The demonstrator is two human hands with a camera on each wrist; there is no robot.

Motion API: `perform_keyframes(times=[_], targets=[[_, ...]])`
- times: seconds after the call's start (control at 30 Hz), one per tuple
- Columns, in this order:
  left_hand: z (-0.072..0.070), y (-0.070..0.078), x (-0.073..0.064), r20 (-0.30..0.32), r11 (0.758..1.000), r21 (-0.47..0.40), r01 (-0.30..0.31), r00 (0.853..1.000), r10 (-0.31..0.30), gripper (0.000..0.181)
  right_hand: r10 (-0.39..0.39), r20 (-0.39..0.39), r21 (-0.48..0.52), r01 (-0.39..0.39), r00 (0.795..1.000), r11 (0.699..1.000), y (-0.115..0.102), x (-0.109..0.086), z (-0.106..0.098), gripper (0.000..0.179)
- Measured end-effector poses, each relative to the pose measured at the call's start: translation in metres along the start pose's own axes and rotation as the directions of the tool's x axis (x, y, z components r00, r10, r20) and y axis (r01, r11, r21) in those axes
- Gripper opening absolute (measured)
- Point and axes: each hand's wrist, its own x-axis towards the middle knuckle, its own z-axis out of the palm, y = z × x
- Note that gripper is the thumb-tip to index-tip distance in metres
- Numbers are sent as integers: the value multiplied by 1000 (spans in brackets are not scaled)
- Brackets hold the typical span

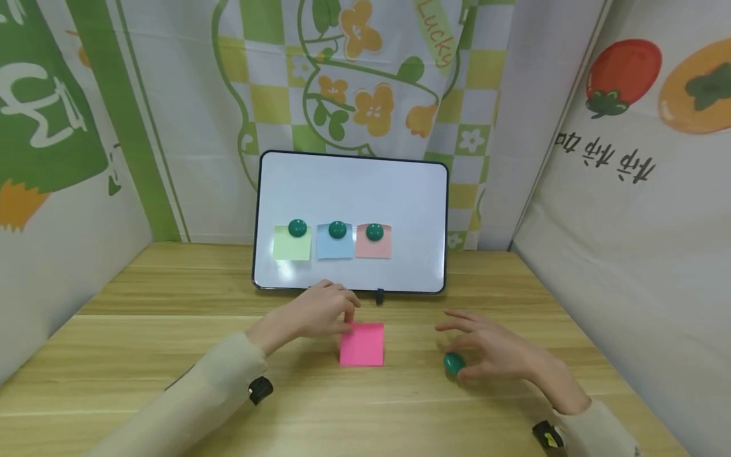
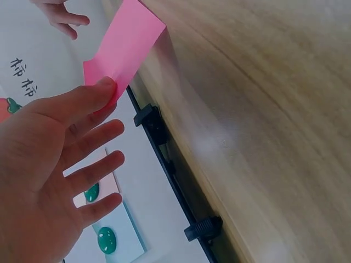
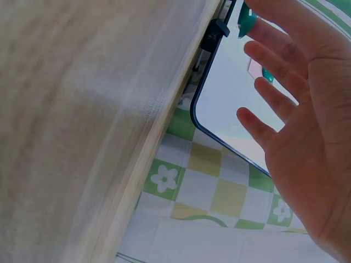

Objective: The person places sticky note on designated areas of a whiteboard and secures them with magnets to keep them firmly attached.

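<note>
My left hand [image 1: 322,310] pinches a bright pink sticky note [image 1: 363,347] by its upper left corner, between thumb and forefinger. In the left wrist view the note [image 2: 126,44] sticks out past the thumb, and the other fingers are spread. Off to the right, my right hand [image 1: 498,348] holds a round green magnet [image 1: 454,363] between thumb and forefinger, low over the table. The right wrist view catches this magnet [image 3: 246,22] at its top edge, with the remaining fingers held apart.
A whiteboard [image 1: 354,190] with a black frame leans at the table's back. Green, blue and salmon notes [image 1: 374,249] hang on it in a row, each under a green magnet [image 1: 297,228]. Black clips [image 2: 151,121] sit along its lower edge. Printed curtains surround the wooden table [image 1: 171,285].
</note>
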Motion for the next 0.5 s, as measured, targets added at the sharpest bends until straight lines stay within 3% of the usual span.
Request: perform_keyframes(times=[0.17,0.3,0.5], targets=[[-3,-1,8,-3,1000,10,2,1000,-2,16,-8,-36,-14,8,999,1000,-1,1,-2,30],[-5,-2,15,-21,1000,13,1,1000,-1,16,-88,-103,-35,85,991,996,2,4,-3,33],[-10,-5,22,-50,1000,28,-3,999,4,15,-252,-254,-142,222,934,965,7,14,-9,41]])
